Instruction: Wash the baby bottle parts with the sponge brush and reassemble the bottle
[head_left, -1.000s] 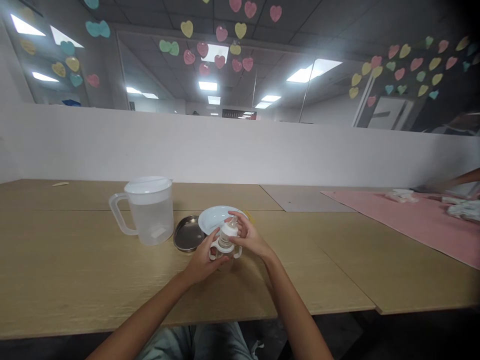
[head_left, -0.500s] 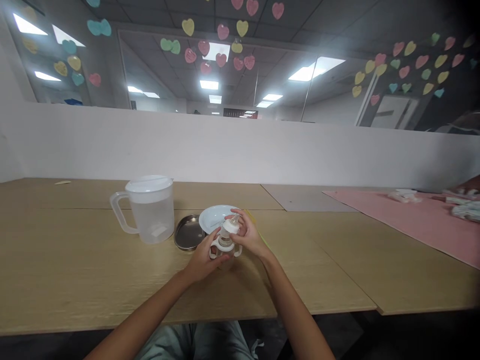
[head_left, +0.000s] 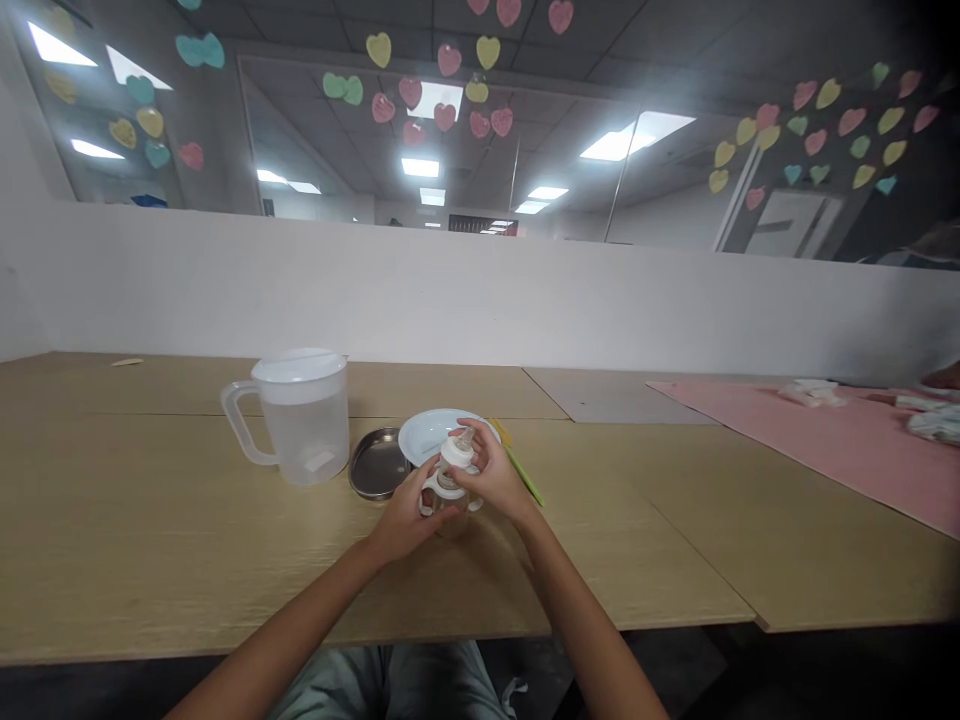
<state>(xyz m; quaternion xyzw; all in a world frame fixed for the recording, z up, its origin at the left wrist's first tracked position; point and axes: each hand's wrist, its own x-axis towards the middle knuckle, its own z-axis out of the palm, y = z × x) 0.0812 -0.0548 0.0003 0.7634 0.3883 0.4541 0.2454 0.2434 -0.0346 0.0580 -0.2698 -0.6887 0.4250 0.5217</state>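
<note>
A clear baby bottle [head_left: 451,497] with white side handles is upright over the table in front of me. My left hand [head_left: 406,516] is wrapped round the bottle's body and its left handle. On top, the white collar [head_left: 456,452] with its clear teat [head_left: 466,436] leans to the right. My right hand [head_left: 496,474] grips this collar from the right, fingers curled behind it. Whether the collar is fully seated on the bottle's neck I cannot tell. Just behind the hands sits a white bowl [head_left: 421,432], partly covered by them.
A lidded plastic pitcher [head_left: 306,425] holding clear liquid stands to the left. Beside it lies a round metal dish [head_left: 375,462]. A green-handled stick [head_left: 528,478] with a yellow end lies right of the bowl. At far right, a pink cloth [head_left: 810,440] carries white items.
My right hand has turned slightly at the collar, and the collar and teat have shifted a little left. More of the green stick shows now. My left hand stays on the bottle.
</note>
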